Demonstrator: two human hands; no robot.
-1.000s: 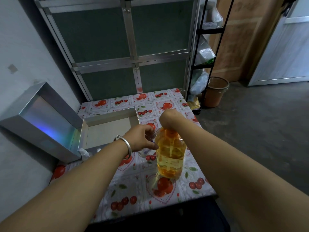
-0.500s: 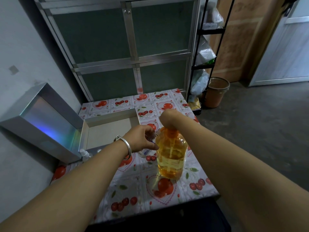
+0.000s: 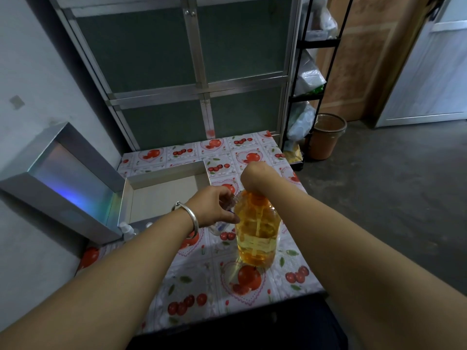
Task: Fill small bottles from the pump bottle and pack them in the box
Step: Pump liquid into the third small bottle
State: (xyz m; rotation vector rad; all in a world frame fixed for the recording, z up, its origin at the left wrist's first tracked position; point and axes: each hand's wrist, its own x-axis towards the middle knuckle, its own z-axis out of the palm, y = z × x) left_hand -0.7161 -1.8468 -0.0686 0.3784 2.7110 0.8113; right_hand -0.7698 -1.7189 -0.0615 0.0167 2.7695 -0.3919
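One pump bottle [image 3: 257, 233] of amber liquid is standing upright near the middle of the surface [image 3: 265, 157], which is wearing a cloth printed with cherries and red fruit. Its orange pump top is sitting under the right hand [image 3: 253, 175], which is bending down at the wrist and covering the pump head; the fingers are hidden from the camera, so whether they are pressing flat or curling round it cannot be told. Just left of the bottle's neck, the left hand [image 3: 213, 207] is curling its fingers round a small clear bottle [image 3: 220, 226], holding it up against the pump bottle's shoulder with its base showing below the palm. A silver bangle [image 3: 186, 215] is circling the left wrist. Behind the left hand, the open box [image 3: 166, 173] is lying on the surface, its shiny silver lid [image 3: 63, 178] leaning up against the wall to the left. At the box's near edge, a small white-capped bottle [image 3: 127, 229] is standing. Beyond the surface's far right corner, a brown bucket [image 3: 326, 137] is sitting on the floor beside a black shelf rack [image 3: 313, 97].
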